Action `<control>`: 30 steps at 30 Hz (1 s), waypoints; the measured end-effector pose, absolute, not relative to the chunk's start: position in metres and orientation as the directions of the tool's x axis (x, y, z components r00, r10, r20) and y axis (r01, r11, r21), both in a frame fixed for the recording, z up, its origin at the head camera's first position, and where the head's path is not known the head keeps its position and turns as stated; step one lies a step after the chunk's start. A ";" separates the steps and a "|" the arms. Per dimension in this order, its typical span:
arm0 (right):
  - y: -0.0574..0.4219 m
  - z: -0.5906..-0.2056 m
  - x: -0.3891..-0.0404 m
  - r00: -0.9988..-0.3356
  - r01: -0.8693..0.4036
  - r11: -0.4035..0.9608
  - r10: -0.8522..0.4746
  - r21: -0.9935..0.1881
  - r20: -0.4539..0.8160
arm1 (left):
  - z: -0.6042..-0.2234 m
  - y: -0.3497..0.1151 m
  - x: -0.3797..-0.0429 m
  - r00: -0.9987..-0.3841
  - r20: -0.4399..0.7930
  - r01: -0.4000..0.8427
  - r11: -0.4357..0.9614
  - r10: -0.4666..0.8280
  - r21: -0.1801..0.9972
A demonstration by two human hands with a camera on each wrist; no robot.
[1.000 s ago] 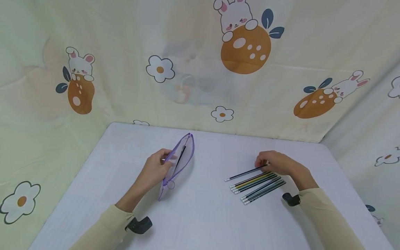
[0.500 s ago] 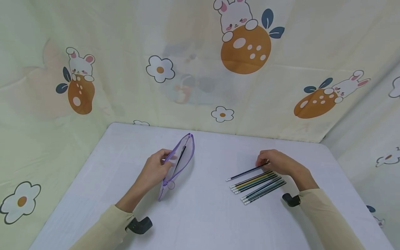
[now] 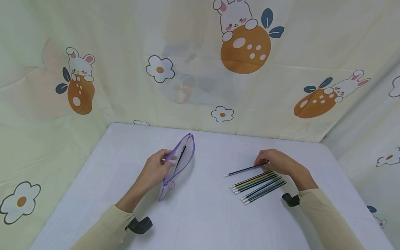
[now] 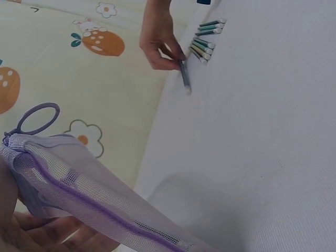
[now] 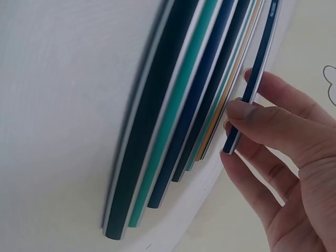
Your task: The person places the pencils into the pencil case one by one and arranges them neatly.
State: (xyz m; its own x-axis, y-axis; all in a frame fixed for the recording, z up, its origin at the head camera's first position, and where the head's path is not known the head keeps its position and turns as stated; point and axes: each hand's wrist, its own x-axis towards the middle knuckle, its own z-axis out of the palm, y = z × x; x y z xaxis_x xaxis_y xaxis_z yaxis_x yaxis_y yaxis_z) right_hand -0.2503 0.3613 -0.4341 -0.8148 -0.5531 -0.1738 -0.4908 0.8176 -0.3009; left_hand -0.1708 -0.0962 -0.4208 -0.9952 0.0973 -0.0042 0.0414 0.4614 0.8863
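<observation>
My left hand [image 3: 156, 170] grips the near side of a mesh pencil case [image 4: 94, 176] with purple trim, held upright above the table with its top spread apart. A ring pull [image 4: 39, 118] hangs at the case's end. Inside, a dark slim stick [image 3: 180, 157], like a pencil or pen, shows in the head view. On the right, my right hand [image 3: 276, 161] pinches a dark blue pencil [image 5: 257, 68] between thumb and fingers near its eraserless end. The white eraser end points left. Right beside it, several striped pencils [image 3: 257, 184] lie in a loose row on the table.
The white table [image 3: 206, 215] meets a patterned curtain [image 3: 187, 104] at the back, and more curtain hangs at both sides. Each wrist wears a black camera mount, such as the left mount [image 3: 139, 225].
The pinched pencil's eraser end has risen slightly and swung away from the row, leaving a wider gap. My right hand has shifted only a little. The left hand and pencil case have stayed put.
</observation>
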 end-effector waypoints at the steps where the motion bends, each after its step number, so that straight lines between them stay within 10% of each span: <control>1: 0.361 -0.434 -0.250 -0.813 -0.498 0.817 -0.556 -0.291 -0.171 | -0.421 -0.096 -0.171 -0.995 -0.003 0.042 0.461 0.098 0.886; 30: 0.356 -0.431 -0.253 -0.827 -0.538 0.820 -0.559 -0.197 -0.067 | -0.421 -0.096 -0.171 -0.995 -0.007 0.038 0.462 0.096 0.886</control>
State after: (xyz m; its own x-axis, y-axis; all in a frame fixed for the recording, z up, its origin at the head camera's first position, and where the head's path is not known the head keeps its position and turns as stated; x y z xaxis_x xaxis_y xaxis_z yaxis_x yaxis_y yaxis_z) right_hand -0.2533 0.3559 -0.4310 -0.8268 -0.5586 -0.0665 -0.5379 0.8197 -0.1967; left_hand -0.1715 -0.0957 -0.4208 -0.9953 0.0961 -0.0073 0.0381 0.4619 0.8861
